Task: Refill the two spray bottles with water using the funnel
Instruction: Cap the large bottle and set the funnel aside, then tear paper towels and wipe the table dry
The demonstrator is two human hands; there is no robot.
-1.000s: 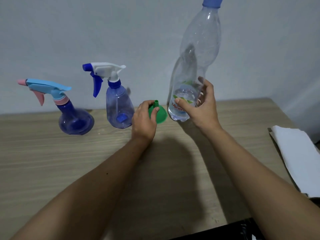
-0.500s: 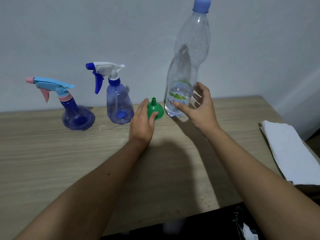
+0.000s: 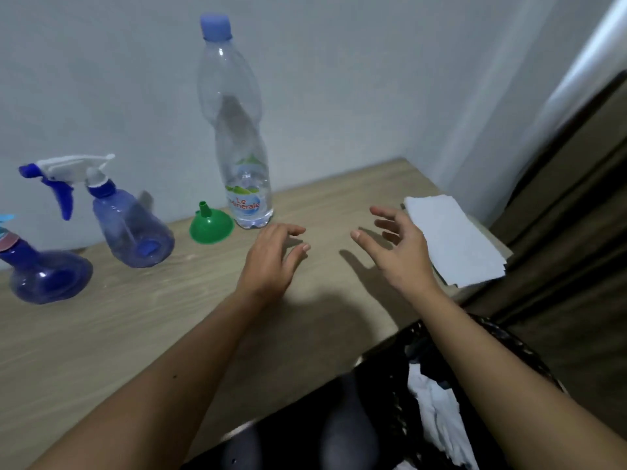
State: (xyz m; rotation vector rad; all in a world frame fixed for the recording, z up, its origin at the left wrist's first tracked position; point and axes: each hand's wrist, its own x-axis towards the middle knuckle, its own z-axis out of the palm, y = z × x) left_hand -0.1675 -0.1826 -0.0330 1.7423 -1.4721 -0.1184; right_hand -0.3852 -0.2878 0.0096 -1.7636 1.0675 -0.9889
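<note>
A pale grey-blue wall backs a light wood-grain table (image 3: 101, 334), with a dark brown curtain (image 3: 576, 198) hanging at the right. Both my hands hover above the tabletop and grasp nothing: my left hand (image 3: 271, 256) has relaxed fingers pointing toward the wall, and my right hand (image 3: 400, 245) is spread with fingers loosely splayed, near a folded white paper towel (image 3: 454, 239) at the table's right edge.

Task items: the small green plastic funnel (image 3: 211, 225) rests mouth-down, spout up, just beside the tall clear plastic water bottle with a blue cap (image 3: 237, 130). The cap is on. Water appears to fill only the lower part, though the level is hard to read. To the left stand the translucent blue spray bottle with a white and blue trigger head (image 3: 129, 228) and, partly cut by the frame edge, the round-bodied dark blue spray bottle with a pink collar (image 3: 44, 273). Both trigger heads are fitted.

Assessment: no refilling has begun; this is the setup stage. The next move calls for unscrewing one spray head, steadying that bottle with the other hand, then seating the funnel spout in its neck.

Legible writing: the water bottle's label reads "Le Minerale" in red. No other text is readable.
</note>
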